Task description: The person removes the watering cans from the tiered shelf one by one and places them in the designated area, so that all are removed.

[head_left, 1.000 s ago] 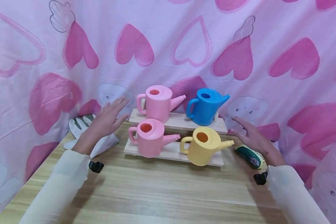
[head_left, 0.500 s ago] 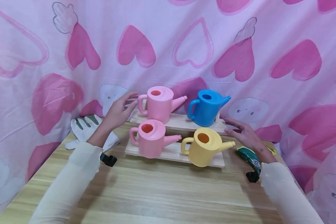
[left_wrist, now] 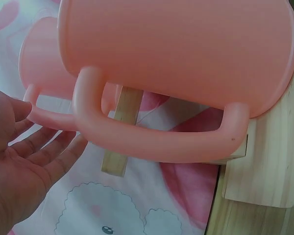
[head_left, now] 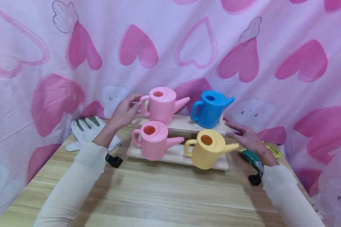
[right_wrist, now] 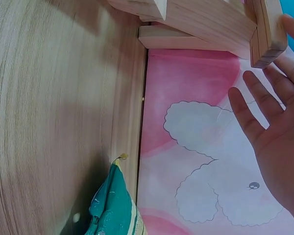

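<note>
A two-step wooden rack holds toy watering cans. On its upper step stand a pink watering can and a blue watering can; a second pink watering can and a yellow watering can stand on the lower step. My left hand is at the handle of the upper pink can, thumb tip right at it and fingers loosely extended below. At the upper step's right end is my right hand, its thumb beside the wooden end piece and its other fingers spread out straight.
A white glove with green-striped fingers lies on the table at left. A green packet and a yellow item lie at right, partly behind my right forearm. A pink heart-print curtain hangs close behind the rack.
Both hands have moved inward, the left toward the upper pink can's handle and the right to the rack's right end. The watering cans still stand in their places.
</note>
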The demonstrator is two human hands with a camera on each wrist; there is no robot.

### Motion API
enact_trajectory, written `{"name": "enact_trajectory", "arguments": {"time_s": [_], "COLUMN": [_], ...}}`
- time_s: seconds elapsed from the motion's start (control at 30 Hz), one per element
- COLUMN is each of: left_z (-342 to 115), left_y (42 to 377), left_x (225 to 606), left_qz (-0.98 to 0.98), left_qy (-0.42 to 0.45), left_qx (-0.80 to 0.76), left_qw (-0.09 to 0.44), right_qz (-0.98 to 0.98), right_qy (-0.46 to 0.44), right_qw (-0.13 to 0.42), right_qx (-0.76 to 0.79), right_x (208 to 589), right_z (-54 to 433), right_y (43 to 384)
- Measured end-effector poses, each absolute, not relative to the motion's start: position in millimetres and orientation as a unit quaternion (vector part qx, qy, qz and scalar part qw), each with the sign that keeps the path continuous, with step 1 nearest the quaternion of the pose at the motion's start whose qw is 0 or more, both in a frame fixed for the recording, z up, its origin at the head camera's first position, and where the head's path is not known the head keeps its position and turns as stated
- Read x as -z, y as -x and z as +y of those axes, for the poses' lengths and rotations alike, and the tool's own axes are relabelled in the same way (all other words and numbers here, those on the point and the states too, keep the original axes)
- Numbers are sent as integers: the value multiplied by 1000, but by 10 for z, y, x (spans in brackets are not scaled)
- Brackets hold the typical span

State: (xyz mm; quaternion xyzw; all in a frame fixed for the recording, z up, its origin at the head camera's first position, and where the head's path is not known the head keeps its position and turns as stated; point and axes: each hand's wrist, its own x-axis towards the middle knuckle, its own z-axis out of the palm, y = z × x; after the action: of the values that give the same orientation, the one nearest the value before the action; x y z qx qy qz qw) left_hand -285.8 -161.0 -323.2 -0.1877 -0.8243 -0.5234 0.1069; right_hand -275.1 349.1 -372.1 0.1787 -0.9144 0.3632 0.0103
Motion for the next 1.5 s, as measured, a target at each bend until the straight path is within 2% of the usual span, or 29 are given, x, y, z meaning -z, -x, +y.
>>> {"name": "enact_trajectory", "arguments": {"time_s": [0.3,0.8,1.13,1.33,1.5], "left_z": [-1557,-1550,-1684,-1814,-1833], "left_y": [2924,2874,2715,2599,2485], "left_x": [3241,3218,3108,2934,2752], "left_qz": [-825,-833,-816,-790,-772], "left_qy": [199,161,164,183,196], "left_qx": [517,515,530,545,561], "left_qw": [113,119,163,212,225], "right_qz": [-908,-910,-909,-907,-904], "right_qy": [-183,-173,-165,-166,-169], "right_qw": [2,-1,2,3,6], "right_qx": [-376,-378,-382,-388,-392], "right_x": [3748,3760,3803,3809,3798], "right_z": [3519,3497,3480,3484,3498], "right_y": [2762,2761,2769,2778,2764]}}
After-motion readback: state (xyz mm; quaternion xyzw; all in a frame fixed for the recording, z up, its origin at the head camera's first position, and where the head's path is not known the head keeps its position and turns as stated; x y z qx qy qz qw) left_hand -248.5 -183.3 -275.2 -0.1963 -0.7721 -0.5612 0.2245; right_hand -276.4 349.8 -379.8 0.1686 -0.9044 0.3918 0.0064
